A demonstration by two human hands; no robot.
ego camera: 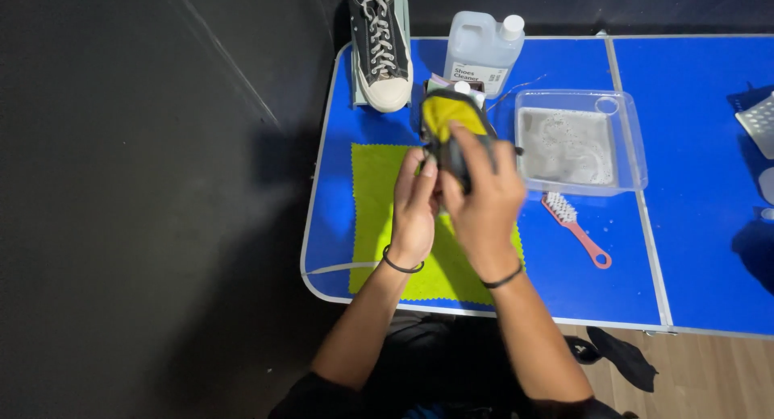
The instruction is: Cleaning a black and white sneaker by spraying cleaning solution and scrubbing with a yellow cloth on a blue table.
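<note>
Blue and edged in white, the folding bench (pixel 564 282) is set against a dark wall, with a strip of wooden floor seen at the lower right. Above the bench, a dark shoe (pixel 453 141) is held up between both hands. The left hand (pixel 414 209) is closed on the near left side of the shoe, its fingertips pressed to the edge. The right hand (pixel 484 197) is wrapped over the shoe from the right, the fingers curled across its upper part, so each grip is clenched on the shoe. A yellow cloth (pixel 448 113) is stuffed into the shoe opening and bulges out at the far end. A thin dark band is worn on each wrist.

Beneath the hands, a yellow-green cloth with a zigzag edge (pixel 379 185) is spread flat on the bench. Just right of the hands, a pink-handled brush (pixel 574 226) is laid at an angle, bristles toward the far side. Beyond the brush, a clear plastic tub (pixel 633 145) holding cloudy, soapy water is seen. At the far edge, a white plastic jug with a white cap (pixel 480 48) is stood upright, and to its left a second dark sneaker with white laces and a white toe cap (pixel 379 48) is rested on a pale stand. A grey perforated object is cut off by the right border.
</note>
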